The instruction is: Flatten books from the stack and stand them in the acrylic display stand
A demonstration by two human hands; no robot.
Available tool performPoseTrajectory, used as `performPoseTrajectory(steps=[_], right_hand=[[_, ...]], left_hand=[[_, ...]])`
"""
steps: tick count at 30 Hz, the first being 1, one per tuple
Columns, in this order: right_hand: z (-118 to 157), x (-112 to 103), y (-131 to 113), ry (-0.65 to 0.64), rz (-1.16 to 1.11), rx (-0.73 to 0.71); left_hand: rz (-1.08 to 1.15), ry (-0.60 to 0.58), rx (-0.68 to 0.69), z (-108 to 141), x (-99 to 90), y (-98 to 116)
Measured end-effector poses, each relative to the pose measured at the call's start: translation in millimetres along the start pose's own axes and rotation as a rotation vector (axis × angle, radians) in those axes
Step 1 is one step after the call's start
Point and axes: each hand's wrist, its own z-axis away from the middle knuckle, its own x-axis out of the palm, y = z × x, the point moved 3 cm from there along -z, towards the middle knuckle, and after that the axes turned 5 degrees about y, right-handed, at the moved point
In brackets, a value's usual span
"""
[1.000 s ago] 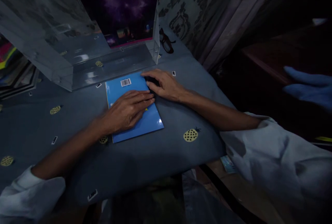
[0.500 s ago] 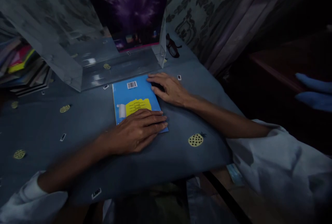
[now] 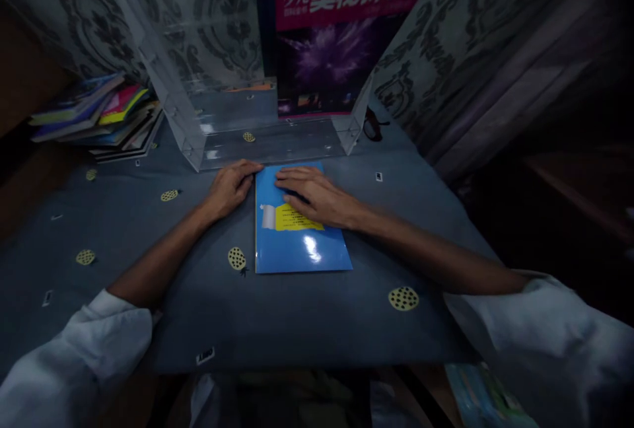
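Observation:
A blue booklet (image 3: 297,253) lies flat on the cloth-covered table, a yellow and grey scroll print on its cover. My right hand (image 3: 317,197) rests flat on the upper part of that cover, fingers stretched toward the left, hiding some of the print. At the booklet's top left corner is my left hand (image 3: 232,187); its fingers are stretched out and the fingertips touch the corner. Neither hand is wrapped round anything.
Behind the booklet stands a clear acrylic rack (image 3: 272,144) holding an upright magenta and purple book (image 3: 324,65). A stack of books (image 3: 116,117) is at the left, and dark-framed glasses (image 3: 374,127) lie right of the rack. More booklets (image 3: 488,398) show below the table edge.
My left hand has moved from the booklet's lower part to its top left corner. My right hand has shifted from the right edge onto the cover. The view has turned left.

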Motion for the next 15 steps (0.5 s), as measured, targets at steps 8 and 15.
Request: performPoseTrajectory(steps=[8,15], right_hand=[[-30,20,-20,-0.024,0.028,-0.120],[-5,16,-50,-0.077,0.018,-0.176]], left_hand=[[0.116,0.035,0.035,1,5.1,-8],[0.044,0.019,0.017,2,7.0,-8]])
